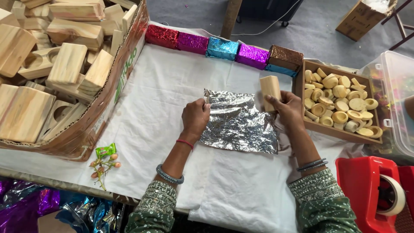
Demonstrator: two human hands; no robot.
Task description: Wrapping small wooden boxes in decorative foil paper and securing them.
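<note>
Right hand (290,105) gripping wooden block (270,91) — upright, long axis vertical

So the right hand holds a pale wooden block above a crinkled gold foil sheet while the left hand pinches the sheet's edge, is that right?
Not quite: the crinkled foil sheet is silver, not gold, as the head view shows. The rest holds: the right hand holds the pale wooden block above it, and the left hand pinches the sheet's edge.
</note>
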